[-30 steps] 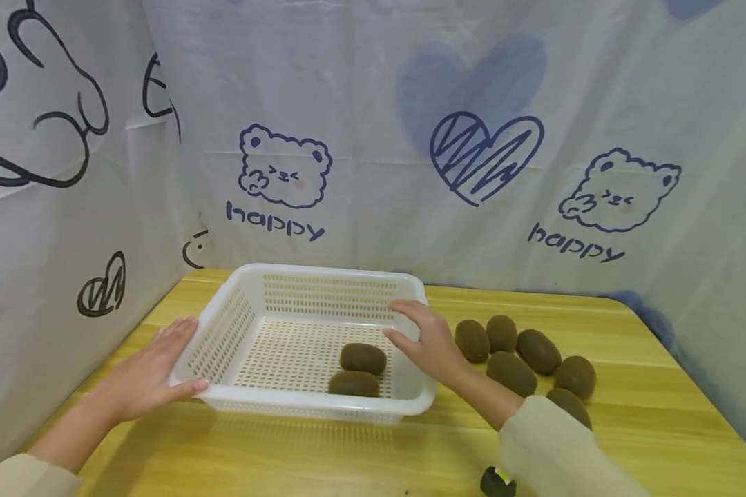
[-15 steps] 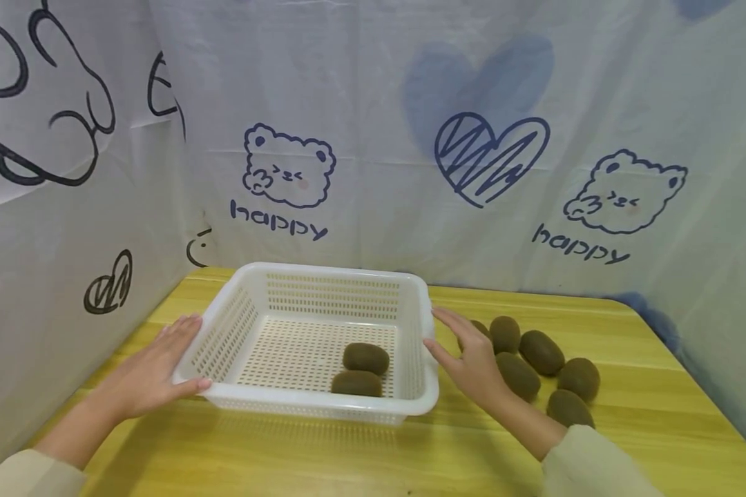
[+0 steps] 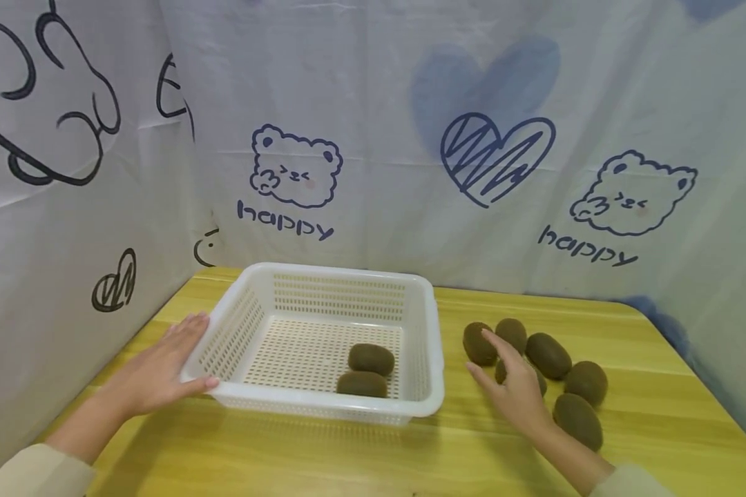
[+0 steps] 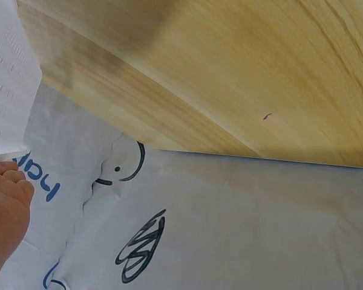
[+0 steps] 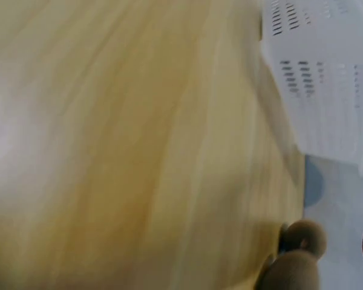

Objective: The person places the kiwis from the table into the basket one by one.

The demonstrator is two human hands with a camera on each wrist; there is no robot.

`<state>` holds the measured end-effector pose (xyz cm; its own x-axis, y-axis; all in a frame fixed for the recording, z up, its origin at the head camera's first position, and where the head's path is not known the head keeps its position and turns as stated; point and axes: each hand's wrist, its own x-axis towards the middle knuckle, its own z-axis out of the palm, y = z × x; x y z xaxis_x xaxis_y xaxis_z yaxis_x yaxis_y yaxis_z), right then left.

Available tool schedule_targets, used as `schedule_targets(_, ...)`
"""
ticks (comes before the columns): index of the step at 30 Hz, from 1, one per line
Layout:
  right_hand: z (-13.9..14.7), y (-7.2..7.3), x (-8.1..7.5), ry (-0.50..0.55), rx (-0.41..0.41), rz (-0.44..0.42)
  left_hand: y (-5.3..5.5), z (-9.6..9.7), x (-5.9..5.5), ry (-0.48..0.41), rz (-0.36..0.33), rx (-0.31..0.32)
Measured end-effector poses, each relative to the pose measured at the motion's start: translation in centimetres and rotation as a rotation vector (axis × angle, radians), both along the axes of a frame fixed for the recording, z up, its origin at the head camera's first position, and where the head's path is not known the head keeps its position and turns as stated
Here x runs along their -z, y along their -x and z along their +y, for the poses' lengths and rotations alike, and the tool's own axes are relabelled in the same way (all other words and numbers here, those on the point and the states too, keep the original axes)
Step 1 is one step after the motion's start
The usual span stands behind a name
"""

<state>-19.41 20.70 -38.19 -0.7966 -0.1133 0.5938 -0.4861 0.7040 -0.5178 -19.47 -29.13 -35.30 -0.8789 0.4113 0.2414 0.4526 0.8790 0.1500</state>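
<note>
A white perforated basket (image 3: 323,397) stands on the table, with two brown kiwis inside, one of them this kiwi (image 3: 371,359), near its right front. At the basket's left front corner rests my left hand (image 3: 158,369), fingers extended along the left rim and thumb against the front edge. To the right of the basket, my right hand (image 3: 519,397) reaches over the loose kiwis with thumb and fingers apart, holding nothing. It partly covers one kiwi; its fingertips look close to the leftmost kiwi (image 3: 479,344), but contact cannot be told.
More kiwis lie in a loose group at the right, including a front kiwi (image 3: 578,421) and a back kiwi (image 3: 548,355). The wooden table (image 3: 348,462) ends at cloth walls (image 3: 385,228) behind and at both sides.
My right hand has moved right, from above the basket's right side, past its rim, to the loose kiwis. The left hand stays at the basket's corner. The head view shifts slightly.
</note>
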Motion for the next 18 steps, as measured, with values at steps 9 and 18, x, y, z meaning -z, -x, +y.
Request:
schedule_targets(9,2.2,-0.8,1.1,0.027,0.075,-0.134,0.0,-0.1,0.0,-0.01,-0.018,-0.002)
schedule_targets(18,3.3,-0.9,1.7,0.017,0.152,-0.206,-0.1,-0.1,0.1,-0.01,-0.003,-0.003)
